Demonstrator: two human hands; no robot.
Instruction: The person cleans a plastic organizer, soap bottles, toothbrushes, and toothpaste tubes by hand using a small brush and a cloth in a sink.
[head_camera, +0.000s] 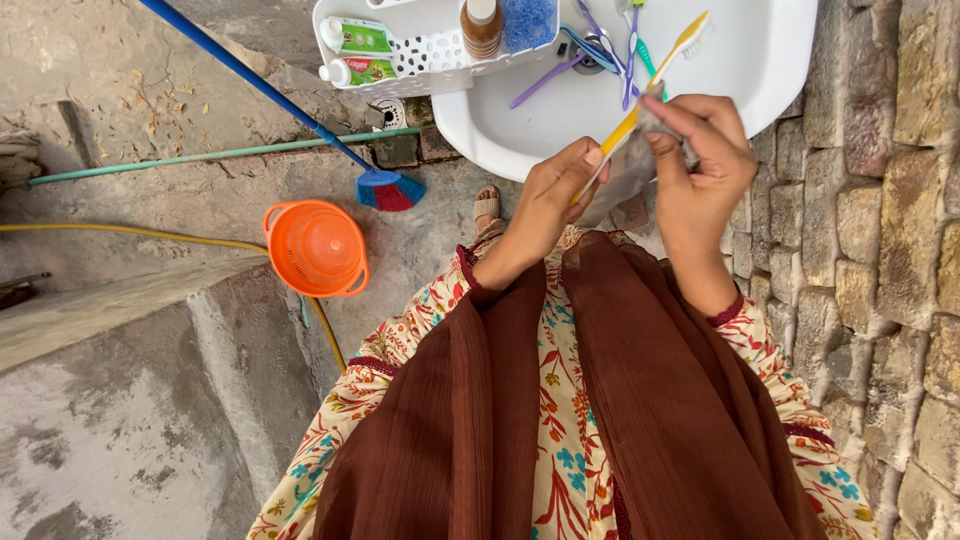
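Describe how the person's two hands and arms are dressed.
Both hands, the left hand and the right hand, are bare, with no gloves or rings visible. Each forearm is uncovered down to a sleeve of cream cloth with a colourful floral print, edged in dark maroon trim. A brown scarf hangs down below them.

The basin (770, 60) stood against the stone wall (890, 250) on the right. Several toothbrushes (600, 55) lay in the basin, and a perforated caddy (430, 55) sat on its left rim, holding two toothpaste tubes (358, 52), a bottle (482, 27) and a scrubber (527, 20). Left of the basin, a broom (385, 188) leaned across a pipe (215, 155) on the floor. A colander (316, 248) sat on the floor below the broom, over a hose (130, 233).
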